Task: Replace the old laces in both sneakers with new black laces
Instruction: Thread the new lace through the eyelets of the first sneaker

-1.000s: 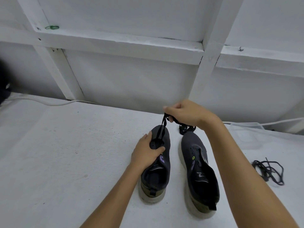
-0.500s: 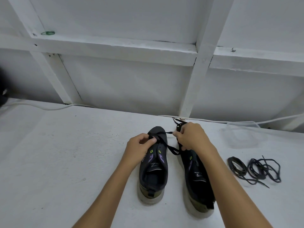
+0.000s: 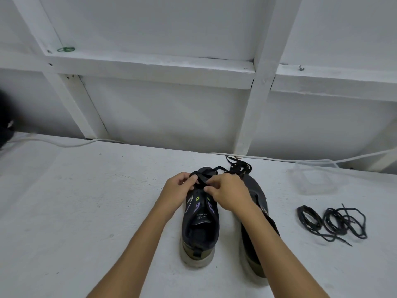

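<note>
Our left hand (image 3: 178, 191) and right hand (image 3: 225, 194) meet over the toe end of the left dark grey mesh sneaker (image 3: 200, 220) on the white painted worktop (image 3: 86, 211), fingers curled, pinching the flat black lace (image 3: 202, 179). We judge even, untwisted threading matters here. Coiled black spare laces (image 3: 332, 222) lie well apart, right. Half a second ago, the right hand was over the other sneaker (image 3: 256, 194).

The right forearm (image 3: 264, 235) hides much of the right sneaker (image 3: 256, 194).
</note>
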The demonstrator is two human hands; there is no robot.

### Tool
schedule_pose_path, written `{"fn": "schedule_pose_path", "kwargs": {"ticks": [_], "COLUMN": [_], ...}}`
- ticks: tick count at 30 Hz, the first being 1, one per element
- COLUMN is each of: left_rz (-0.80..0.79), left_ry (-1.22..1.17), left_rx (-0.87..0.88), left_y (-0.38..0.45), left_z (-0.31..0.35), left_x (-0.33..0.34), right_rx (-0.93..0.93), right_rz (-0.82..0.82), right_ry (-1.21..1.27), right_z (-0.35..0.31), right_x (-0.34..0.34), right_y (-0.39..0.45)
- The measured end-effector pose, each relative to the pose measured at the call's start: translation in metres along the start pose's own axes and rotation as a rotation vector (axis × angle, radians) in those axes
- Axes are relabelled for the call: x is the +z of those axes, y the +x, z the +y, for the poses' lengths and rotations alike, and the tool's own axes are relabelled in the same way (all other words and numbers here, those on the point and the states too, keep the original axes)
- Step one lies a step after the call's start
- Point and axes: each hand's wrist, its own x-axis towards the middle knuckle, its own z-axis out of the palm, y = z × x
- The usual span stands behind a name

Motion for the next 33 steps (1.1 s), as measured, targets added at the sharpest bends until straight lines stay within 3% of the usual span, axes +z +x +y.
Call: {"fn": "schedule_pose_path", "kwargs": {"ticks": [6, 11, 16, 21, 30, 33], "left_rz": [0.011, 0.017, -0.079, -0.185, -0.254, -0.213], "left_ry": [-0.014, -0.164, -0.185, -0.046, 0.519, 0.542], "left_rx": [-0.007, -0.035, 0.1, 0.194, 0.162, 0.21], "left_y": [-0.002, -0.003, -0.004, 0.0, 0.009, 0.008], "left_z": [0.003, 0.011, 0.036, 0.057, 0.024, 0.016], "left_x": [-0.001, -0.004, -0.009, -0.007, -0.026, -0.025], "right_rx": [-0.031, 0.15, 0.018, -0.034, 0.084, 0.109], "right_rz": [0.063, 0.128, 0.087, -0.101, -0.019, -0.006], "right_ry": [0.107, 0.578, 0.455, 0.408, 0.627, 0.624], "right_z": [0.002, 0.004, -0.006, -0.014, -0.006, -0.007], "right_x": [0.011, 0.01, 0.011, 0.014, 0.008, 0.008], "right_y": [0.011, 0.012, 0.011, 0.004, 0.004, 0.005]}}
